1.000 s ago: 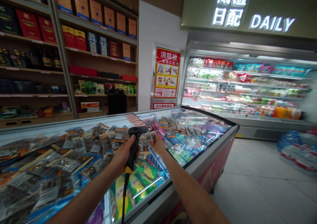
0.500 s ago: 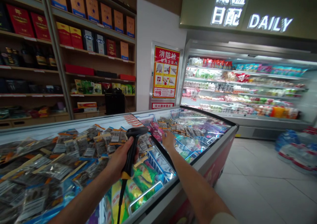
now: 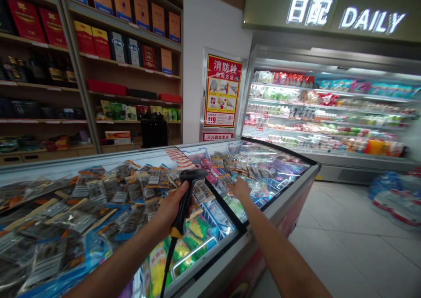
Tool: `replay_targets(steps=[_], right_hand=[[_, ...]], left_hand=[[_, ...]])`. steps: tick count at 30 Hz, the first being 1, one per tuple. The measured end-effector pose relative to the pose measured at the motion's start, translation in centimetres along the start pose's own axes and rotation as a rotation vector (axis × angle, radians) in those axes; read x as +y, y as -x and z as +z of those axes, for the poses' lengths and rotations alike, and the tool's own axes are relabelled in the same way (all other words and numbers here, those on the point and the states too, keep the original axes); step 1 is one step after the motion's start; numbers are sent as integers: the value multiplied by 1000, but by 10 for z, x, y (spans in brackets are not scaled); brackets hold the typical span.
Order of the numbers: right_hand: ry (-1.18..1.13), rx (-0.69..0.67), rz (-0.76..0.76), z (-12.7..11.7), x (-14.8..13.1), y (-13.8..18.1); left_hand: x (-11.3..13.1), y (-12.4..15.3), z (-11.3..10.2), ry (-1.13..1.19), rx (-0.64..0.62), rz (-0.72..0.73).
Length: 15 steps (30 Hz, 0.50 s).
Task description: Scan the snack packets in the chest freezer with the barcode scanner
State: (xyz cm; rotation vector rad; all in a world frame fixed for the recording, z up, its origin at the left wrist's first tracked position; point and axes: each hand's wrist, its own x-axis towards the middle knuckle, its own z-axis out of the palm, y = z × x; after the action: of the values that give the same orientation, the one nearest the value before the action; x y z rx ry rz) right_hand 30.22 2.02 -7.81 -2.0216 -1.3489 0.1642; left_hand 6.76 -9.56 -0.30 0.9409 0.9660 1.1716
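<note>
The lit overhead sign (image 3: 342, 15) reads "日配 DAILY"; the red wall poster (image 3: 222, 91) reads "消防栓" and "119".

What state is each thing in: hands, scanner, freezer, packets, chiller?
Left hand: closed around the scanner handle.
Scanner: upright, head aimed at the packets, cable hanging down.
Right hand: open, palm down on the freezer lid.
Freezer: glass lid shut.
Packets: piled flat on the lid.
Chiller: lit, stocked.
</note>
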Motion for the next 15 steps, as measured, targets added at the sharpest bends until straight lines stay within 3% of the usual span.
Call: replay_targets(steps=[4,6,9,12,15], right_hand=[[-232,-131,52,-1,6,-3],[-386,-89,49,2,4,0],[-794,1,16,10,-7,10],[-1121,-39,-39,19,-21,24],[-1225,-99,-70,23,-30,34]], left_hand=[[-2,6,5,-5,-36,-6],[-3,9,7,-3,-33,-10],[-5,11,9,29,-33,-15],[-7,11,10,47,-50,-14],[-8,12,12,47,-42,-14]])
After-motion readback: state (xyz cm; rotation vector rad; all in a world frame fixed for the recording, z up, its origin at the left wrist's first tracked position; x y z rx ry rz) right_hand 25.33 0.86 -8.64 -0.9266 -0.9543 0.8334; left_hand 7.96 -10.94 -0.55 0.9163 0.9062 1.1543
